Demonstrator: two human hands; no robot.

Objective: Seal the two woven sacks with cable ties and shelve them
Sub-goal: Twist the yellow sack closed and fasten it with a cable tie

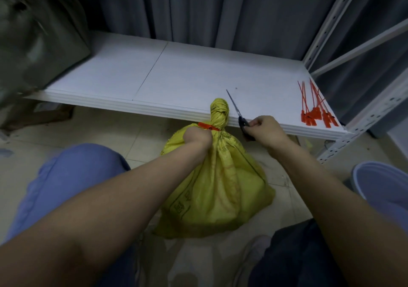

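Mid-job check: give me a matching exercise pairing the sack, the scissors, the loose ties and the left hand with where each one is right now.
Things:
1. yellow sack
2. scissors
3. loose cable ties
4. left hand

Places:
A. lying on the right front corner of the shelf
B. gripping the sack's neck
C. standing on the floor in front of the shelf
D. held in the right hand, blades over the shelf

Pairs: 1-C, 2-D, 3-A, 4-B.

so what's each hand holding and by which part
The left hand grips the yellow sack by its gathered neck, just below the orange tie. The right hand holds the scissors by their handles.
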